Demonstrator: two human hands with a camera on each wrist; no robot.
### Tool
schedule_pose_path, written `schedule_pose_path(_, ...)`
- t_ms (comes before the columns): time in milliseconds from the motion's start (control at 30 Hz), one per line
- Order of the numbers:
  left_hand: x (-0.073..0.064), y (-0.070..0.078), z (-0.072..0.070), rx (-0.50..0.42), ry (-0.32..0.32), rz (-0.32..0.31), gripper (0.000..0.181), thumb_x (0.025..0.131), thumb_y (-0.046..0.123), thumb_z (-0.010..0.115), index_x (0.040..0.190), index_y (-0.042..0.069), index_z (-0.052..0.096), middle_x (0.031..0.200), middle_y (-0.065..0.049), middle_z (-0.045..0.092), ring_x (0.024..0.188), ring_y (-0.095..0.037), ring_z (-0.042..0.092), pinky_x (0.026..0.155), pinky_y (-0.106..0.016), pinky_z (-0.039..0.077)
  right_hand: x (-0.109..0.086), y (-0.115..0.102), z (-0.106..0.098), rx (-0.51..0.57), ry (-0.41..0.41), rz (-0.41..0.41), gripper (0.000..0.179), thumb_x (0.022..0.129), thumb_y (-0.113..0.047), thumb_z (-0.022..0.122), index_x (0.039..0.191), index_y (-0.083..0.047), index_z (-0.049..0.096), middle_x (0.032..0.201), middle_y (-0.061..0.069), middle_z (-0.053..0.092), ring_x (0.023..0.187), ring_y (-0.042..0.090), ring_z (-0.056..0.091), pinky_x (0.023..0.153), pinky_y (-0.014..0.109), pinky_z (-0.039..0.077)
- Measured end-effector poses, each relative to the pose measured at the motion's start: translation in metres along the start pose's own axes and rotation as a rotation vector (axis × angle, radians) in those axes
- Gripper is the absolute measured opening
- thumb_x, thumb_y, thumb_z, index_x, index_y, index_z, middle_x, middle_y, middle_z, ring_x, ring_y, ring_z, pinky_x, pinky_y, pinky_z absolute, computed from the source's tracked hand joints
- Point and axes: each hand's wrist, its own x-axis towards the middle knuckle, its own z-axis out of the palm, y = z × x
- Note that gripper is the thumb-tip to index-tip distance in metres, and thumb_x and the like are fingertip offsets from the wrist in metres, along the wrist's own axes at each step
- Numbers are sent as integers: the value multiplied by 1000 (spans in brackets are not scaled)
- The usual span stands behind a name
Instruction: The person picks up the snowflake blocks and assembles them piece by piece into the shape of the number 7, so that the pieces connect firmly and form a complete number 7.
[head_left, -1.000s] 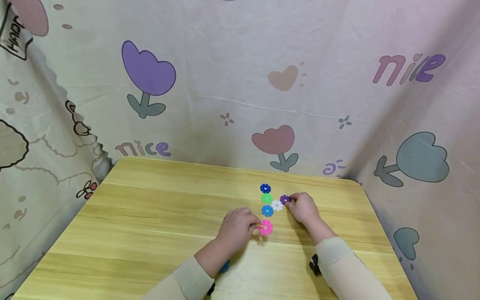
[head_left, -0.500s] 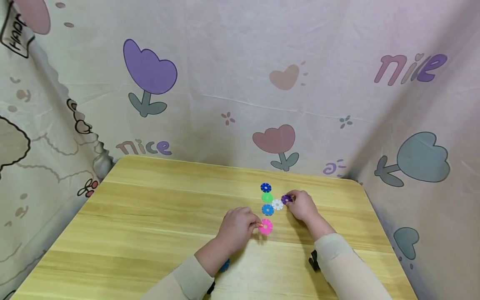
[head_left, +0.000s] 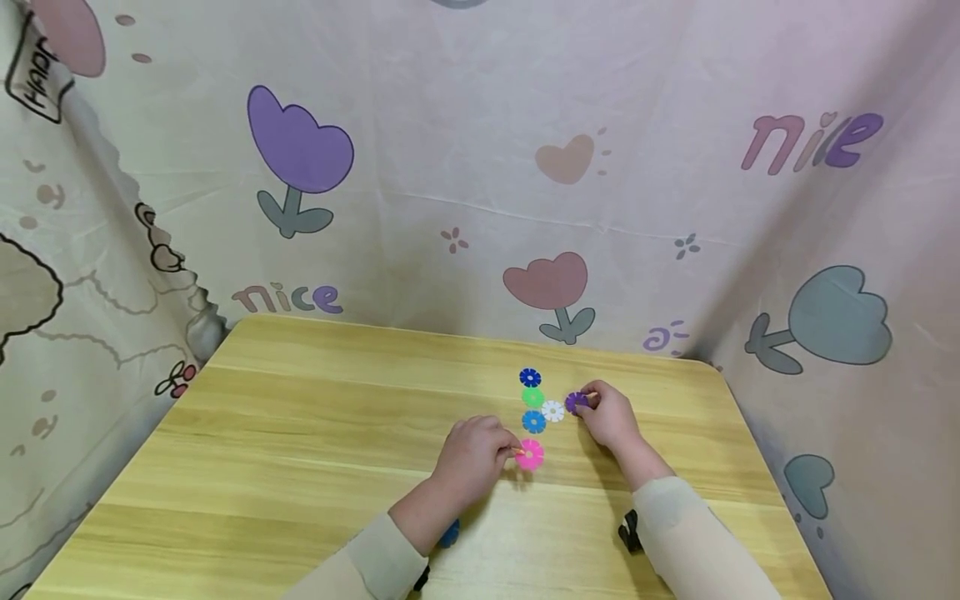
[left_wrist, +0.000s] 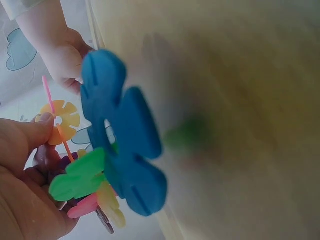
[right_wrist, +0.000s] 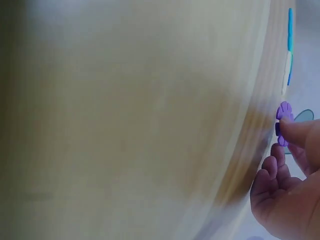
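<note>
My left hand pinches a cluster of interlocked plastic flower discs. In the left wrist view the thumb presses an orange disc; a green disc and a large blue disc belong to the cluster. A pink disc juts from its far end. My right hand pinches a purple flower disc between thumb and finger, just right of a white disc on the table. Beside the white one lie a light blue disc, a green disc and a dark blue disc.
The wooden table ends at a back edge just beyond the discs. Behind it hangs a printed cloth with flowers and words. Part of a blue disc shows below the left forearm.
The purple disc has shifted slightly right with my right hand, and a gap now shows between it and the white disc. My left hand stays nearly still.
</note>
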Motion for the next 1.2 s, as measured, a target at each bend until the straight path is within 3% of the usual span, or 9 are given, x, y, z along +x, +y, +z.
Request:
schedule_pose_path(167,-1,1,0,-3,4,-6,6,96,20,80,94,23,85,85,11,67,83,-12,63,76,-33,48,-9,6,-4,68,41,-31,21,97,-2,71,118,1,68,90,11,64,81,25,58,72,35,47)
schedule_pose_path(400,-2,2,-1,-13,-8,-18,6,96,19,80,95,23,85,87,11,67,84,-12,63,77,-34,48,-23,10,-8,189,-2,4,22,99,-1,70,118,9,71,100,15,72,90,24,65,75,30,54)
schedule_pose_path(533,-1,4,-2,-17,-26,-36,7,97,21,79,96,24,85,88,12,68,86,-12,64,79,-34,47,-33,3,-10,254,-6,-9,14,98,-1,71,109,7,74,101,14,72,91,22,63,80,29,53)
schedule_pose_path(733,-1,5,-3,-17,-34,-42,7,99,21,77,97,22,85,89,11,68,87,-12,64,79,-34,48,-45,-11,-12,349,-20,-44,8,96,2,71,101,7,73,94,13,71,84,18,59,74,25,51)
schedule_pose_path(867,0,4,-2,-21,-20,-38,6,97,19,79,97,22,84,88,11,68,86,-12,63,78,-35,48,-52,-18,-12,379,-32,-38,7,98,2,69,100,6,73,93,11,71,83,18,58,74,25,51)
schedule_pose_path(1200,0,2,-4,-44,1,-47,6,97,17,79,97,20,84,89,10,69,85,-12,63,80,-36,50,-68,-31,-13,394,-68,-116,5,97,4,69,97,6,74,90,9,71,81,16,59,74,25,51)
